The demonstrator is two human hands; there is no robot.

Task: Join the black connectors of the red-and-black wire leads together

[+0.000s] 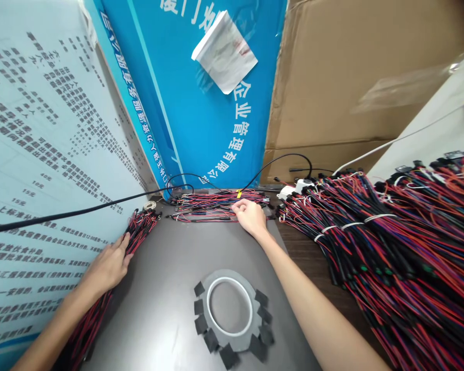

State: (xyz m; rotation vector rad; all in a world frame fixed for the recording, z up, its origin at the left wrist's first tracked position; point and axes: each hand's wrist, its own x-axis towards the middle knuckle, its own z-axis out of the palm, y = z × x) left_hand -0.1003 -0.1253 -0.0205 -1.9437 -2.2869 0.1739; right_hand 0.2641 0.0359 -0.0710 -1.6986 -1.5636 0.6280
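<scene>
My left hand [109, 264] rests on a long bundle of red and black wire harnesses [141, 229] along the left side of the grey table. Its fingers curl over the wires. At the back of the table, my right hand [250, 215] has its fingers pinched together at a wire harness [204, 215] lying crosswise. Its fingertips are partly hidden. Behind that harness lies a flat pile of more harnesses [212, 198] with a small yellow tag. A tape roll [229, 273] with black tape pieces stuck around its rim lies in front, between my arms.
Tied stacks of wire harnesses [371, 247] fill the right side on a dark wooden surface. A black cable [81, 207] crosses at the left. Blue printed boards [201, 129] and brown cardboard [332, 77] stand behind the grey table [170, 288].
</scene>
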